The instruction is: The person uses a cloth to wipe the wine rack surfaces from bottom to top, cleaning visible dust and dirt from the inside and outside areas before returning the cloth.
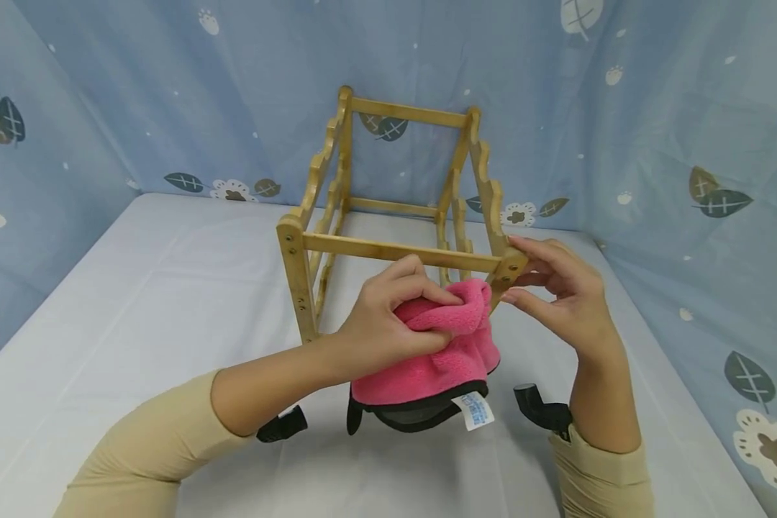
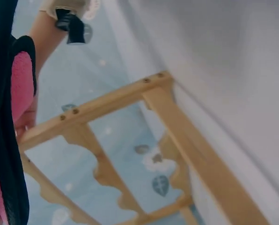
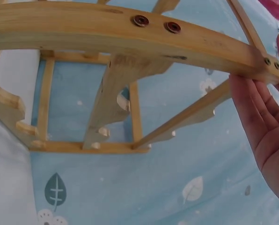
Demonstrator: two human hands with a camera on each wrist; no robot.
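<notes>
A pale wooden rack (image 1: 395, 250) with scalloped side rails stands on the table, its near crossbar facing me. My left hand (image 1: 388, 324) grips a bunched pink plush cloth (image 1: 453, 363) with black edging and a white label (image 1: 473, 410). The cloth hangs in front of the rack's near right post, hiding part of it. At the upper end of that post, my right hand (image 1: 566, 295) holds the corner between thumb and fingers. In the right wrist view, the right fingers (image 3: 252, 112) touch the rack's wood (image 3: 83, 28). The left wrist view shows the cloth's pink side (image 2: 21, 84) at its left edge.
A white-covered table (image 1: 188, 288) carries the rack. Blue curtains (image 1: 259, 93) with leaf and flower prints hang behind and at both sides. Black wrist-worn pieces show by the left wrist (image 1: 283, 424) and the right wrist (image 1: 544, 410).
</notes>
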